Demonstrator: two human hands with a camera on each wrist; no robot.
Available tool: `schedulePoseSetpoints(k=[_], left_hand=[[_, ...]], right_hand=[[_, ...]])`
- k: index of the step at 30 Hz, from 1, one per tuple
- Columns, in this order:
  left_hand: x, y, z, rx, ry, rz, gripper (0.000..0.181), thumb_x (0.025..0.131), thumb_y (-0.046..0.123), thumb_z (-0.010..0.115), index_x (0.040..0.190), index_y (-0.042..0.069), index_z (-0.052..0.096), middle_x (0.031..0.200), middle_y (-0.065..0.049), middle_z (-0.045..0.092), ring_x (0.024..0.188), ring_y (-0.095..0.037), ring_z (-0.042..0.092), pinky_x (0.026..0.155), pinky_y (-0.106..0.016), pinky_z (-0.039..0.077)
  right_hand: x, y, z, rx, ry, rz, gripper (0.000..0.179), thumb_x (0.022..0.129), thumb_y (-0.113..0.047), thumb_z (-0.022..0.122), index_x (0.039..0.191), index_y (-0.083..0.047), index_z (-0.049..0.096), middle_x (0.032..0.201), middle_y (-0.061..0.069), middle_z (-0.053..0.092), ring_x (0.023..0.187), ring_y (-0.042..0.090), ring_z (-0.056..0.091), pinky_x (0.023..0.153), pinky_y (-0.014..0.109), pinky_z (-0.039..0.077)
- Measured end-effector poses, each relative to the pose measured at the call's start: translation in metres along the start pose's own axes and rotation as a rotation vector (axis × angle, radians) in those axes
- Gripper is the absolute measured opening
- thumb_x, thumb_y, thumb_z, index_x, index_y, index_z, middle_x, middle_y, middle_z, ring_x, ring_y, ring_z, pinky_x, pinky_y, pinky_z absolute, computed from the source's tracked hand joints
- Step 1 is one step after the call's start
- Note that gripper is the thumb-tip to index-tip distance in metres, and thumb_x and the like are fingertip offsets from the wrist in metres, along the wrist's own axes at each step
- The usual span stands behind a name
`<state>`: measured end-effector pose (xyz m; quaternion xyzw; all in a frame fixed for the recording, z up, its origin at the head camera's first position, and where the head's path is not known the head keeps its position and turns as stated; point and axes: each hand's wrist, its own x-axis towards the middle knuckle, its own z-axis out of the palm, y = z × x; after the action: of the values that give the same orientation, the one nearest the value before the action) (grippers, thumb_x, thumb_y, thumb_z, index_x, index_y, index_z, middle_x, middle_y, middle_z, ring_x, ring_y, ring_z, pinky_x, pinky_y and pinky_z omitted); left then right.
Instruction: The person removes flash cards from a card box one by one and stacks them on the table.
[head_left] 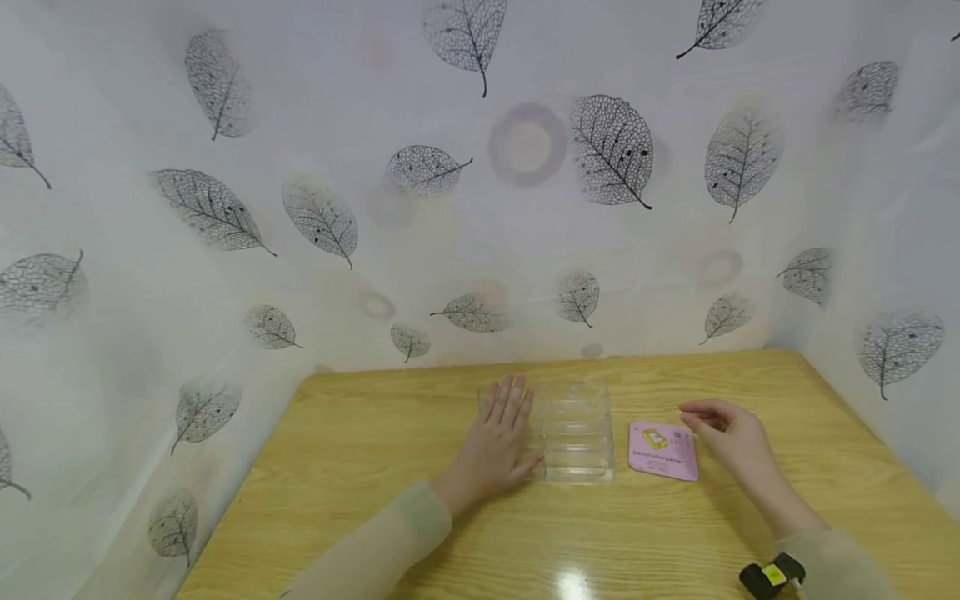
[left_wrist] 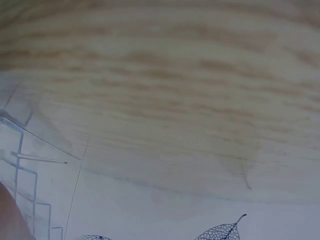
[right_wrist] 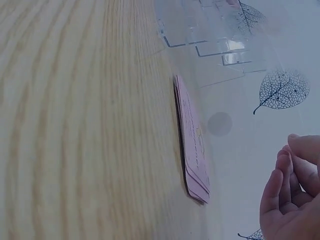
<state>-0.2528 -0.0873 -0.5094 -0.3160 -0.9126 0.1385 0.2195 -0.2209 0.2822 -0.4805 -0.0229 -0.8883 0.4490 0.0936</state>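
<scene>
A clear plastic stepped rack [head_left: 576,442] stands on the wooden table, its tiers visible through the transparent walls. My left hand [head_left: 498,437] lies against its left side, fingers straight and thumb spread toward the front. To the right of the rack lies a small stack of pink cards [head_left: 663,451]; the top one shows a yellow drawing and the words "pencil sharpener". Just beyond the stack's right edge hovers my right hand [head_left: 731,437], fingers loosely bent, thumb near the fingertips, nothing held. The right wrist view shows the stack [right_wrist: 192,145] edge-on, apart from the fingers.
The wooden table [head_left: 360,467] meets a pale wall covering [head_left: 525,242] with leaf prints at the back and on both sides. A black device with a yellow patch [head_left: 772,575] is strapped at the right wrist.
</scene>
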Motion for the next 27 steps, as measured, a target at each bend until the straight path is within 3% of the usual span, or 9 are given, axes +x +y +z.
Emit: schedulePoseSetpoints(k=[8,11,13,16,27], left_hand=[[0.003,-0.004,-0.003,-0.053,0.002,-0.012,0.096,0.105,0.065,0.046,0.168,-0.002,0.019,0.176,-0.026,0.013,0.164,-0.041,0.02,0.136,-0.05,0.006],[0.003,-0.008,-0.003,-0.062,0.019,-0.023,0.097,0.104,0.066,0.048,0.167,-0.002,0.021,0.176,-0.027,0.015,0.164,-0.041,0.022,0.136,-0.05,0.011],[0.002,-0.011,-0.003,-0.05,0.023,-0.027,0.097,0.103,0.067,0.049,0.166,-0.002,0.024,0.176,-0.027,0.016,0.163,-0.041,0.025,0.134,-0.051,0.02],[-0.001,-0.015,-0.005,-0.037,0.025,-0.034,0.096,0.103,0.067,0.049,0.165,-0.002,0.027,0.175,-0.027,0.019,0.162,-0.041,0.028,0.134,-0.05,0.021],[-0.031,-0.033,-0.02,-0.126,0.004,-0.062,0.093,0.102,0.058,0.058,0.165,-0.002,0.028,0.174,-0.027,0.021,0.162,-0.042,0.025,0.134,-0.051,0.016]], right_hand=[[0.003,-0.005,-0.004,-0.016,-0.045,-0.02,0.034,0.104,-0.022,0.069,0.125,0.005,0.072,0.11,0.017,0.076,0.08,-0.013,0.055,0.067,0.015,0.052],[0.003,-0.006,-0.006,-0.014,-0.059,-0.032,0.035,0.104,-0.022,0.069,0.125,0.005,0.071,0.11,0.017,0.076,0.081,-0.013,0.055,0.068,0.015,0.052],[0.004,-0.007,-0.007,-0.018,-0.061,-0.042,0.035,0.104,-0.023,0.07,0.125,0.006,0.071,0.109,0.017,0.076,0.081,-0.013,0.055,0.068,0.015,0.052],[0.004,-0.009,-0.009,-0.025,-0.065,-0.068,0.035,0.104,-0.022,0.071,0.125,0.006,0.071,0.107,0.015,0.075,0.081,-0.012,0.055,0.068,0.015,0.052],[-0.001,-0.016,-0.016,-0.067,-0.07,-0.146,0.032,0.103,-0.019,0.071,0.125,0.004,0.07,0.104,0.012,0.074,0.081,-0.011,0.055,0.07,0.016,0.052]])
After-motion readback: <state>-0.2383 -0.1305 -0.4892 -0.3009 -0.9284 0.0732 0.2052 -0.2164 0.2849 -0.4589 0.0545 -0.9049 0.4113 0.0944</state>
